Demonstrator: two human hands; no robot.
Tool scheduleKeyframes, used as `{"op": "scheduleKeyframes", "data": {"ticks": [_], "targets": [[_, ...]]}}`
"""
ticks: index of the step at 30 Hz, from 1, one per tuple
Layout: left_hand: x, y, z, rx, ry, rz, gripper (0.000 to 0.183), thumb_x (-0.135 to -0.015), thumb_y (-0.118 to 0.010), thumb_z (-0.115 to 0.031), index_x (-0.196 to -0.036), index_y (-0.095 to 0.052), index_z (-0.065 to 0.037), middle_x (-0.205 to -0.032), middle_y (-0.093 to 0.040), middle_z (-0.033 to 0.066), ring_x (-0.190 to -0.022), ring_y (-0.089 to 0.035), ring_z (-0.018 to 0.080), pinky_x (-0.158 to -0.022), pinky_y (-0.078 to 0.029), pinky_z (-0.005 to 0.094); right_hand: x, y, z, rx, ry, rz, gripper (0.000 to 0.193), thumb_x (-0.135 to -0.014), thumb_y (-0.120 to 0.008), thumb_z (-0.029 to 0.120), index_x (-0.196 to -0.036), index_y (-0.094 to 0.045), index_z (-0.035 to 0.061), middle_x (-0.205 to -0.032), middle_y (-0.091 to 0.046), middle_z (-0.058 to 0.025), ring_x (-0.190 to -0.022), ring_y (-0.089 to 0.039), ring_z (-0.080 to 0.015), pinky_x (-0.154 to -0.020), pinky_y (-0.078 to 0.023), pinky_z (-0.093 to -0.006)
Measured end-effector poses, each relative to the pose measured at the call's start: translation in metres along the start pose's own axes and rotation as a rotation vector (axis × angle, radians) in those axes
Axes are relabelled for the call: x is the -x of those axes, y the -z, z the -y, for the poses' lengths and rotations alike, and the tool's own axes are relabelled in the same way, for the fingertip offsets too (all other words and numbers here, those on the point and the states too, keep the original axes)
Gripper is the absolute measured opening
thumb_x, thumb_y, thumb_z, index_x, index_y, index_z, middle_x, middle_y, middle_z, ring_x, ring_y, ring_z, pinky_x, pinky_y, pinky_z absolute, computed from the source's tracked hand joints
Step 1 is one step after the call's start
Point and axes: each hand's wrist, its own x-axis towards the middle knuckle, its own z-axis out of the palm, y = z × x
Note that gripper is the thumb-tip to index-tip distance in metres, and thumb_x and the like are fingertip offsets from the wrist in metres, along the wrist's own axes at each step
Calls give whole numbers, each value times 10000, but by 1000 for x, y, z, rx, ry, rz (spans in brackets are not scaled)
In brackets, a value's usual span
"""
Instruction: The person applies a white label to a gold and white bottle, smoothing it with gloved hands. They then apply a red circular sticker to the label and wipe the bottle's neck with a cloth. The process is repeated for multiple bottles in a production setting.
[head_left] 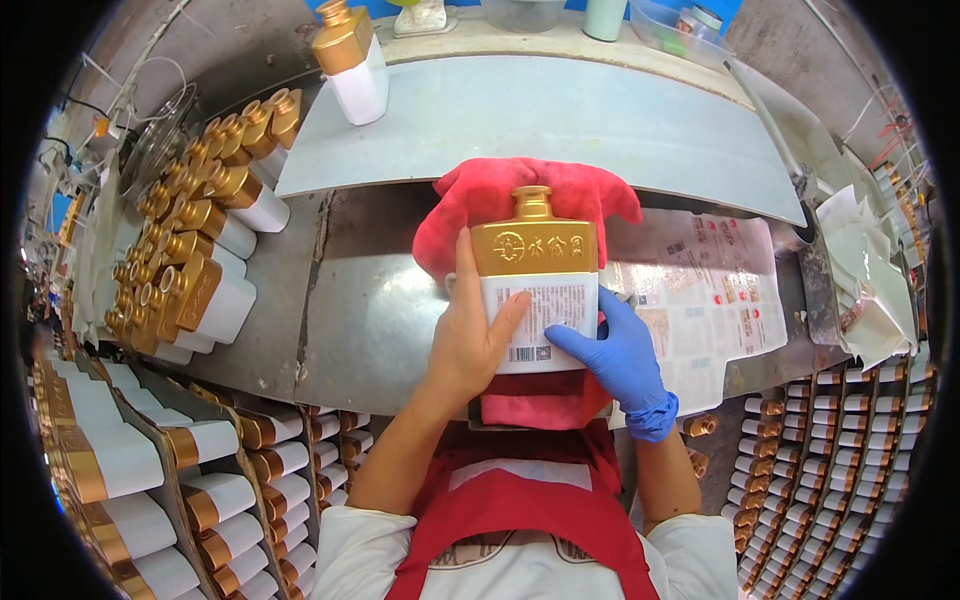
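Observation:
A flat white bottle (540, 300) with a gold shoulder and neck stands upright between my hands, printed text and a barcode facing me. My bare left hand (470, 325) grips its left side, thumb pressed on the front. On the right side, my right hand (615, 355) in a blue glove holds it, thumb near the lower front. Behind and below the bottle lies a red cloth (460, 220), draped over something I cannot make out. To the right of the cloth, a sheet of white stickers (700, 290) lies on the metal table (370, 300).
Many gold-and-white bottles (210, 290) crowd the table's left end. One more bottle (355, 80) stands on the raised grey board (560, 110). Divided crates of bottles (820, 450) flank me on both sides. White papers (865, 280) hang over a metal tray at right.

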Motion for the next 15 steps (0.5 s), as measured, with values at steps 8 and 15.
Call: {"op": "scheduleKeyframes", "data": {"ticks": [8, 15], "targets": [[-11, 3, 2, -306, 30, -76, 753, -955, -538, -316, -1464, -144, 77, -1081, -577, 281, -950, -604, 419, -788, -491, 427, 8, 15, 9, 243, -17, 81, 676, -767, -768, 328, -1318, -518, 28, -1139, -644, -144, -1025, -626, -231, -897, -479, -359], [-18, 2, -12, -528, -293, -177, 630, -944, -489, -211, -1477, -246, 22, -1397, -408, 286, -1277, -381, 428, -1072, -244, 508, 8, 21, 9, 183, 7, 117, 633, -823, -707, 366, -1331, -504, 49, -1148, -639, -160, -1011, -629, -259, -881, -479, -363]]}}
